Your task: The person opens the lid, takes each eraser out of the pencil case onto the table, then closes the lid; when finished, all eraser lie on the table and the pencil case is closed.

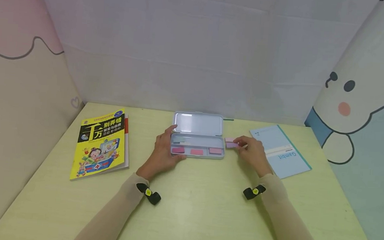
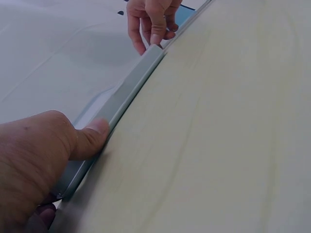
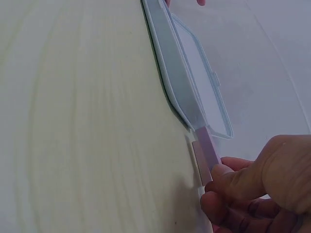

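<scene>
An open pale blue-grey pencil case (image 1: pixel 197 140) lies on the table with its lid (image 1: pixel 198 123) tipped back. Its front section holds a magenta eraser (image 1: pixel 178 150), a coral-pink one (image 1: pixel 196 152) and a light pink one (image 1: pixel 215 150). My left hand (image 1: pixel 163 153) grips the case's left end, thumb along the front wall. To the right of the case, my right hand (image 1: pixel 252 152) pinches a purple eraser (image 3: pixel 208 145) between thumb and fingers. A pink eraser (image 3: pixel 199 160) lies right against it, partly hidden in the right wrist view.
On the left lies a yellow book (image 1: pixel 101 144) over another book. A light blue notebook (image 1: pixel 280 151) is on the right, close to my right hand. A thin dark green stick (image 1: pixel 229 119) shows behind the case. A white sheet (image 1: pixel 196 54) hangs at the table's back edge.
</scene>
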`<state>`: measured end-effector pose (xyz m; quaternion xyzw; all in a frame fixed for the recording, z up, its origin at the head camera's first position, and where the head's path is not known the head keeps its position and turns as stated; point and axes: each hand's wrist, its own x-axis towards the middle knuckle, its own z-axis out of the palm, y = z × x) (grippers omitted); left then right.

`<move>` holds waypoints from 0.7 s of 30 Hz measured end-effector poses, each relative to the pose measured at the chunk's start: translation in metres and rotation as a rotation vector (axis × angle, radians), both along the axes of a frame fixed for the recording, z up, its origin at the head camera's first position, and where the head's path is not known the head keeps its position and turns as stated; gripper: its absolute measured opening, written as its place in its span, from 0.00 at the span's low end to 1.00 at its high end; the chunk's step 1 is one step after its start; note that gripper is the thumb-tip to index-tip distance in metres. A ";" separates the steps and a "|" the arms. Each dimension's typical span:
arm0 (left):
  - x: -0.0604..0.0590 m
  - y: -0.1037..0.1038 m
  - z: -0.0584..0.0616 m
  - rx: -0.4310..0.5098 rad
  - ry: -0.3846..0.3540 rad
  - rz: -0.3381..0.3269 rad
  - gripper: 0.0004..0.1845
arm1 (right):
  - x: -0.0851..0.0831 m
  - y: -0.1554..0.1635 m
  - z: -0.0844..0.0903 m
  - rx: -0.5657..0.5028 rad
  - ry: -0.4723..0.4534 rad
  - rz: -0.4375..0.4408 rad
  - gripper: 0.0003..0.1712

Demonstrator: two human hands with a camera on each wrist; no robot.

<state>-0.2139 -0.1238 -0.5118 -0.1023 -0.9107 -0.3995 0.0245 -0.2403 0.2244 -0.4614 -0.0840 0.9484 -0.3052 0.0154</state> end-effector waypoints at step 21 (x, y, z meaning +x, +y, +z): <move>0.001 -0.001 0.004 0.010 -0.020 0.002 0.62 | -0.002 0.003 -0.010 0.062 -0.011 -0.017 0.14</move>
